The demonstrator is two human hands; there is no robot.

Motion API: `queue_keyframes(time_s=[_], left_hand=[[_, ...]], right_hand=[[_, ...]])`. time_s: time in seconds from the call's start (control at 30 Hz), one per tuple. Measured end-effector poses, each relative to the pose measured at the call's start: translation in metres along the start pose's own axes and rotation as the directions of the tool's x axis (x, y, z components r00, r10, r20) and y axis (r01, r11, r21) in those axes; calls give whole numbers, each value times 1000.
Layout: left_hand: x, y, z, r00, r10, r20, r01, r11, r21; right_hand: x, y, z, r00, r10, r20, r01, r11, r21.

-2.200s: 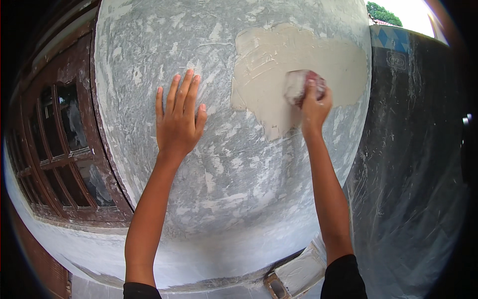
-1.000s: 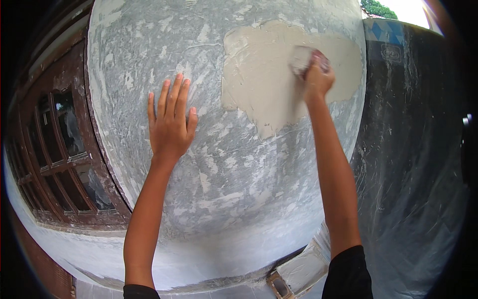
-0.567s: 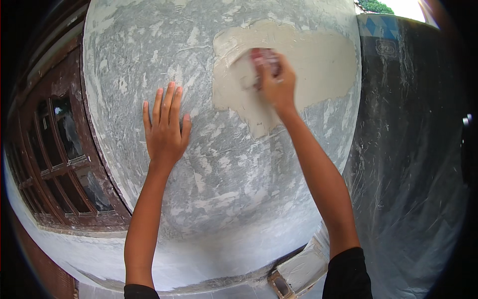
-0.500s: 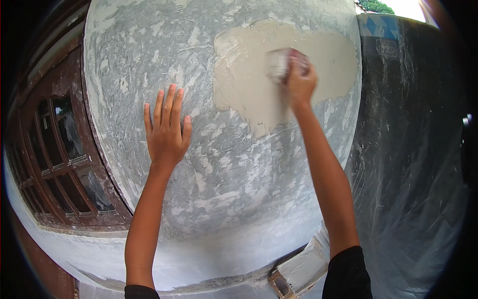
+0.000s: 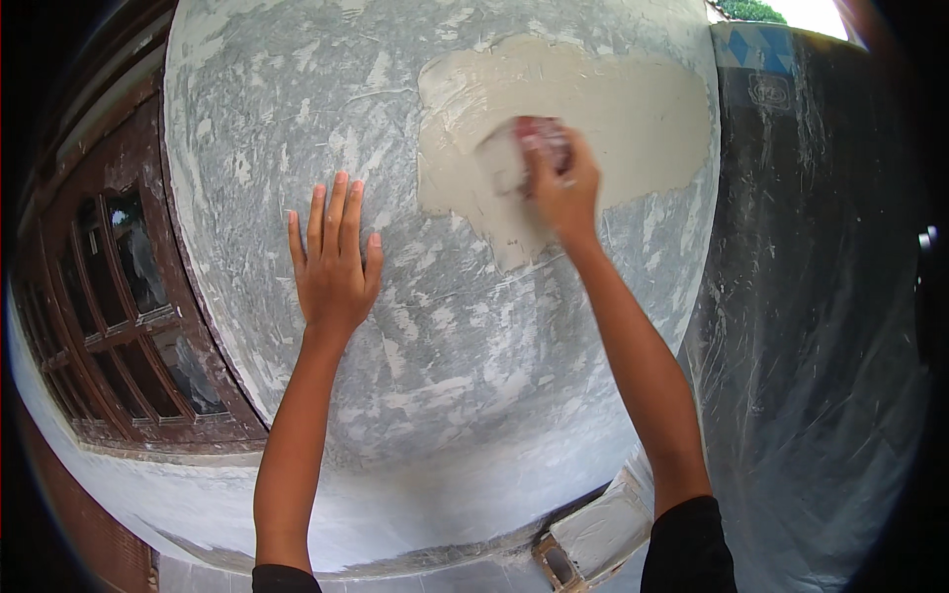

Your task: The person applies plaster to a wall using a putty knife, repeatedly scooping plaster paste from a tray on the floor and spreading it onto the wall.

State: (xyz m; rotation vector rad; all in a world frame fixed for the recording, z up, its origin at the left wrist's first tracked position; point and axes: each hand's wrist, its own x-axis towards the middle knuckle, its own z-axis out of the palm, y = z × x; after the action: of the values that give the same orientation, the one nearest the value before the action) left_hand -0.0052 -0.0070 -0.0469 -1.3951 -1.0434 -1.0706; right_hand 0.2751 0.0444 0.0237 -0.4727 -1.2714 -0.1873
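A grey wall [image 5: 395,296] with whitish smears fills the middle of the view. On its upper right spreads a wet beige patch of filler [image 5: 633,119]. My right hand [image 5: 568,188] is closed round a putty knife [image 5: 506,163] with a reddish handle and a wide blade, blurred by motion, against the left part of the patch. My left hand [image 5: 336,267] lies flat on the bare wall left of the patch, fingers spread, holding nothing.
At left is a brown wooden window [image 5: 129,316] with glass panes. Dark plastic sheeting [image 5: 811,277] hangs along the right side. Low at the wall's foot, near my right elbow, lies a board [image 5: 598,529] coated with pale filler.
My right hand has swept left and down across the patch with the putty knife, whose blade now points more to the left. My left hand stays on the wall.
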Motion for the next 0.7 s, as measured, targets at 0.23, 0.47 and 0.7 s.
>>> queue_keyframes(time_s=[0.23,0.47,0.7], left_hand=[[-2,19,2,999,-38,-12,38,999,7],[-18,34,5,998,-59,-1,59,998,4],[-30,43,9,999,-27,17,27,1000,-2]], right_hand=[[19,33,-67,740,481,-470,-299,861,411],[-33,-11,3,988,-89,128,89,996,9],[25,74,-87,723,505,-472,-240,823,514]])
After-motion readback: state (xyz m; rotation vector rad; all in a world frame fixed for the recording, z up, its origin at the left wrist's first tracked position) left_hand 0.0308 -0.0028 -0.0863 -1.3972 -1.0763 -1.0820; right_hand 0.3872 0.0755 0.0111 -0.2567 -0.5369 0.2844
